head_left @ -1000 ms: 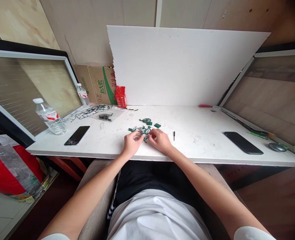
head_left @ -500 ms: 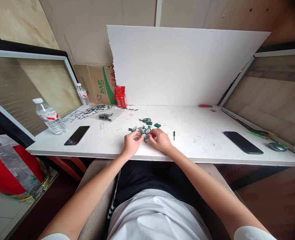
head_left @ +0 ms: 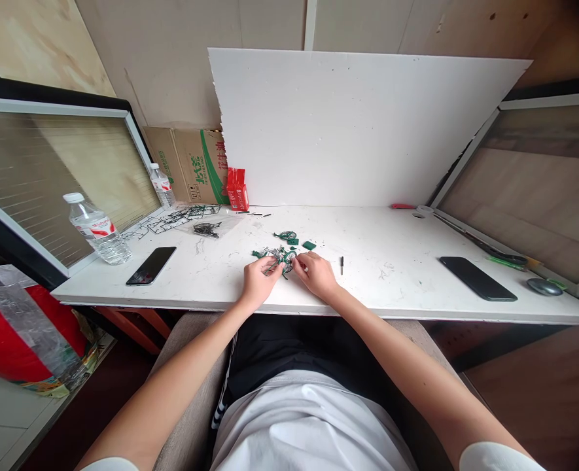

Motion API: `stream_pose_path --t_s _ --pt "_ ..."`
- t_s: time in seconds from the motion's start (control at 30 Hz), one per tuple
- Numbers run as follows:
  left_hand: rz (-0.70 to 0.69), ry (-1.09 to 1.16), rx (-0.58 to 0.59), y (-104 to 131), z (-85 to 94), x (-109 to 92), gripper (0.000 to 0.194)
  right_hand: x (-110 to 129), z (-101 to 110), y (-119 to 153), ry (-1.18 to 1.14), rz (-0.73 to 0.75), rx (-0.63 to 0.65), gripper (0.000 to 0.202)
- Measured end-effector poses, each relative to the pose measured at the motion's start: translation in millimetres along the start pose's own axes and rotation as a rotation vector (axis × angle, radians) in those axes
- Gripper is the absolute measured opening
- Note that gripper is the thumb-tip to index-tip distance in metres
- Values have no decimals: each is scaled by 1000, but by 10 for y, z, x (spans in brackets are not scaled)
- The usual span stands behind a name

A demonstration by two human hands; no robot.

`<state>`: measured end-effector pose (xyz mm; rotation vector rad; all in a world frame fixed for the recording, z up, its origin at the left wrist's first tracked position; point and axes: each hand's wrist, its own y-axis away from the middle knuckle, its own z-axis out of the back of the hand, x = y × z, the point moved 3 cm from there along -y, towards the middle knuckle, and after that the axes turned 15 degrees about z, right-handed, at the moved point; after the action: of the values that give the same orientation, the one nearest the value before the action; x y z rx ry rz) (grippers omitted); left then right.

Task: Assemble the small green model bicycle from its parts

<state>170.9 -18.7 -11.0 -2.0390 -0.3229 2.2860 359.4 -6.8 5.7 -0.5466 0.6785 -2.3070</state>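
Note:
Low over the white table, my two hands work at a small green model bicycle (head_left: pixel 288 261) with thin spoked wheels. My left hand (head_left: pixel 258 282) is closed, its fingers and thumb pinching the model's left side. On the opposite side, the thumb and fingertips of my right hand (head_left: pixel 316 273) are pressed together at the wheel's edge. My fingers cover part of the model. Just behind it lie a loose green wheel piece (head_left: pixel 286 235) and a flat green block (head_left: pixel 309 245). A short black screwdriver-like stick (head_left: pixel 341 265) lies to the right of my right hand.
On the left are a phone (head_left: pixel 152 265), a water bottle (head_left: pixel 97 229), black part frames (head_left: pixel 184 218) and a plastic bag (head_left: pixel 223 226) with dark parts. A second phone (head_left: pixel 477 279) and a grey mouse-like object (head_left: pixel 544 288) lie right. A white board (head_left: pixel 358 131) stands behind.
My hands stay almost in place on the model bicycle. The fingertips of my right hand have shifted very slightly at the wheel.

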Motion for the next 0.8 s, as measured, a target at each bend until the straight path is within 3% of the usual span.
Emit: stream_pose_path --t_s 0.23,0.63,0.8 --pt "1 22 -44 0 8 -23 24 36 42 1 -107 58 -70 3" --pt "-12 -10 -28 10 4 -30 23 4 10 25 -57 141 -100 10" --pt "-14 -3 -13 12 2 -32 22 14 -6 29 -12 145 -94 4"
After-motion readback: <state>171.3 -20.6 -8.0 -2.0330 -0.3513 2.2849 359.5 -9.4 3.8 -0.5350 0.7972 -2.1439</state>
